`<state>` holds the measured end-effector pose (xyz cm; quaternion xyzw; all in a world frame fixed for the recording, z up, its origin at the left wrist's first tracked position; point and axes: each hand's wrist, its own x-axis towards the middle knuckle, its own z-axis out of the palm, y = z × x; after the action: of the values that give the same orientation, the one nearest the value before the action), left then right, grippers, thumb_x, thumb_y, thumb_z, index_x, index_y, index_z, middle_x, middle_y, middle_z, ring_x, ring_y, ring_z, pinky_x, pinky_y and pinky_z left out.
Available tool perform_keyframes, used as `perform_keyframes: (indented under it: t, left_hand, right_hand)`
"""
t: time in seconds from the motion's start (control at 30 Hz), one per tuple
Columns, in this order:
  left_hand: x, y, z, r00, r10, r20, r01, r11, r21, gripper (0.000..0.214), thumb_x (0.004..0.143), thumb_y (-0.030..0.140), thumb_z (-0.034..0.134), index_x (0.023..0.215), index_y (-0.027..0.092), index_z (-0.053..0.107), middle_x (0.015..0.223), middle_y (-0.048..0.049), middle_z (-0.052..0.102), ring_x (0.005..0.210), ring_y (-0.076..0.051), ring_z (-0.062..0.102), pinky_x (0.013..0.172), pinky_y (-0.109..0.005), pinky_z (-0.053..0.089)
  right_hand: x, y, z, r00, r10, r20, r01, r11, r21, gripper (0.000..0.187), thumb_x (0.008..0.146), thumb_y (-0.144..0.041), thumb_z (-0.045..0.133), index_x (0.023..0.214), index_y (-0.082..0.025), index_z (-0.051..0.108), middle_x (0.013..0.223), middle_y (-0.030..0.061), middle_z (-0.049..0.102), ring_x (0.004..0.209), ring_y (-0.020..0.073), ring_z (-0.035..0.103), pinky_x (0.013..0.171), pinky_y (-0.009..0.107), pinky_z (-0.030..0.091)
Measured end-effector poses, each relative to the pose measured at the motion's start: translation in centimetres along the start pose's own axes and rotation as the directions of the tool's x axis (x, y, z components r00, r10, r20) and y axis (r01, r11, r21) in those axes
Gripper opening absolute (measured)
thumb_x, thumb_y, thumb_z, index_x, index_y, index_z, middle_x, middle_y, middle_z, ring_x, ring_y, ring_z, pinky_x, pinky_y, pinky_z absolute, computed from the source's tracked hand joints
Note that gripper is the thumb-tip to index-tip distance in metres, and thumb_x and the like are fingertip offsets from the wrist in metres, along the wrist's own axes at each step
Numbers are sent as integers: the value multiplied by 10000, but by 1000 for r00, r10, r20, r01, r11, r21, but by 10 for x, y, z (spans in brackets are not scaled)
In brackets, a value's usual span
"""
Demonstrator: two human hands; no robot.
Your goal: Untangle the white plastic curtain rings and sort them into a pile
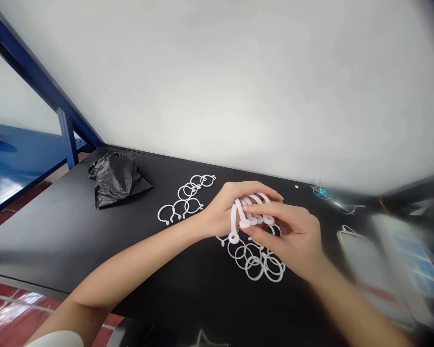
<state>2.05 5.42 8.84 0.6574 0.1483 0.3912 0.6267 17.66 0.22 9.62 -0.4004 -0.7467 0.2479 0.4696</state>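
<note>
My left hand (pixel 227 206) is curled around a bunch of white plastic rings (pixel 250 212), several of them stacked side by side over its fingers. My right hand (pixel 291 236) pinches the same bunch from the right with thumb and fingertips. Both hands hover just above a black table (pixel 68 231). A pile of loose white rings (pixel 257 260) lies on the table directly under the hands. A second group of white rings (pixel 186 197) lies flat to the left, beyond my left wrist.
A crumpled black plastic bag (pixel 116 178) sits at the table's back left. A phone (pixel 365 265) and a blurred book or box lie at the right. A white wall rises behind the table. Blue metal framing (pixel 67 140) stands at the left.
</note>
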Motion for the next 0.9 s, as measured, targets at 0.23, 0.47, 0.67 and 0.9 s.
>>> perform_keyframes:
  t: [0.23, 0.47, 0.67, 0.9]
  left_hand:
    - [6, -9, 1, 984, -179, 9, 168, 909, -382, 223, 794, 275, 710, 993, 188, 661, 759, -6, 641, 647, -134, 610, 639, -280, 481]
    - [8, -17, 12, 958, -286, 8, 200, 650, -733, 281, 785, 318, 704, 1034, 204, 641, 890, -31, 651, 747, -155, 601, 689, -280, 465]
    - [1, -27, 20, 962, -274, -21, 151, 593, -790, 264, 808, 315, 693, 1046, 224, 625, 1110, -51, 682, 942, -179, 648, 860, -302, 468]
    - [0, -29, 24, 967, -248, -51, 134, 671, -729, 270, 824, 339, 698, 1055, 220, 627, 1206, -84, 683, 1197, -246, 590, 967, -350, 449]
  right_hand:
    - [4, -2, -18, 982, 106, 159, -136, 972, 191, 646, 754, -129, 773, 1325, -333, 548, 841, -25, 736, 621, 143, 692, 561, 280, 605]
    - [5, 1, -13, 975, 205, 84, -221, 930, 293, 501, 725, -130, 796, 1093, -269, 487, 934, 4, 757, 696, 168, 737, 575, 270, 605]
    - [-1, 5, 17, 972, 233, -31, -206, 906, 370, 408, 681, -91, 800, 966, -229, 543, 791, -16, 750, 662, 162, 730, 604, 276, 624]
    - [-2, 7, 19, 971, 240, 0, -236, 952, 197, 240, 672, -140, 801, 858, -203, 663, 776, 3, 727, 677, 171, 704, 577, 268, 605]
